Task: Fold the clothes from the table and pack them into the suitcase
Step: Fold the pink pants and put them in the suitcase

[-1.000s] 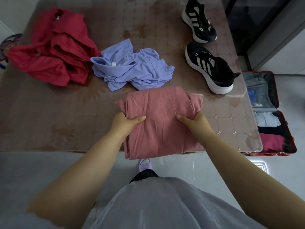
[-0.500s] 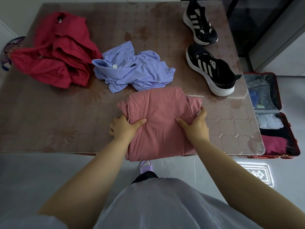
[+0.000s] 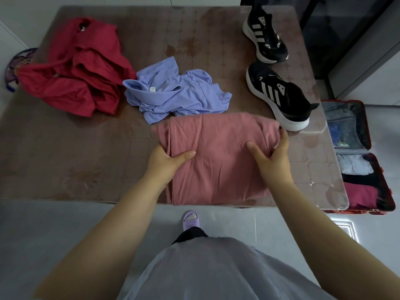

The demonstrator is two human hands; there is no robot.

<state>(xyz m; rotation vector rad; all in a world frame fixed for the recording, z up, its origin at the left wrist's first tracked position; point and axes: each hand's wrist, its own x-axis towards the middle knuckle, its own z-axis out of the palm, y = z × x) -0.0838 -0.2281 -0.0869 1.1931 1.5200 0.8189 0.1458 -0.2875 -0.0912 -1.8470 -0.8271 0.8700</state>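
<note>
One garment is folded, two are not. Both hands grip the pink garment (image 3: 218,156) at the near edge of the table (image 3: 65,159) — my left hand (image 3: 166,161) has its thumb on top and fingers under, and my right hand (image 3: 270,156) clasps the opposite side. Beyond lie the crumpled lilac shirt (image 3: 177,96) and red garment (image 3: 75,72). The suitcase (image 3: 368,131), open on the floor to my right, is partly packed.

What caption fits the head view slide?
Left hand and right hand hold folded pink garment on table; red clothes and blue shirt lie crumpled behind.
</note>
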